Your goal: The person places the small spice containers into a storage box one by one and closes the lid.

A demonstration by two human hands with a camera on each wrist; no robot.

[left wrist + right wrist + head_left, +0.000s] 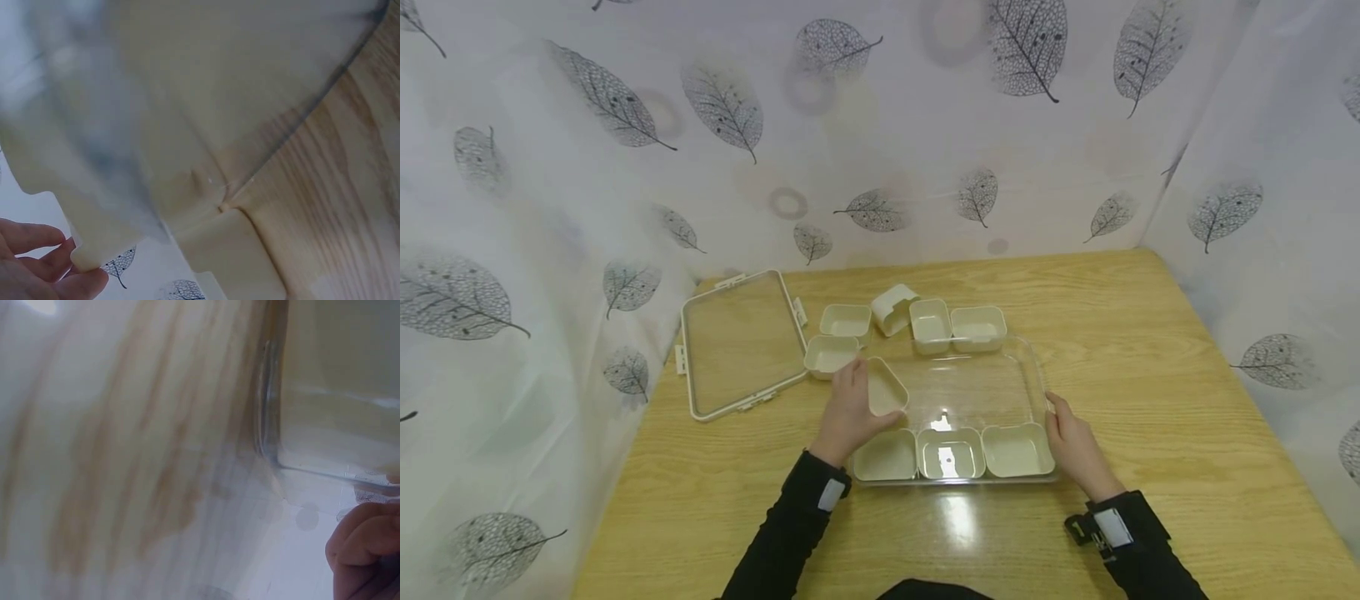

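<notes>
My left hand (848, 418) pinches a cream cup (886, 388) by its wall, thumb at the near side and fingers at the far side. This cup is tilted at the left end of a clear plastic box (977, 387). Along the box's front side stand a left cup (885, 458), a middle cup (951, 457) and a right cup (1018, 451), all cream. At the box's right rim, my right hand (1077, 447) grips the wall with curled fingers. In the left wrist view, fingertips (81, 284) touch the cup's edge.
Behind the box are several more cream cups (979, 325), one of them a cup lying on its side (893, 308). To the left lies a clear lid (745, 346) with a cream rim and side clips. A leaf-print curtain (880, 125) hangs behind the wooden table (1150, 350).
</notes>
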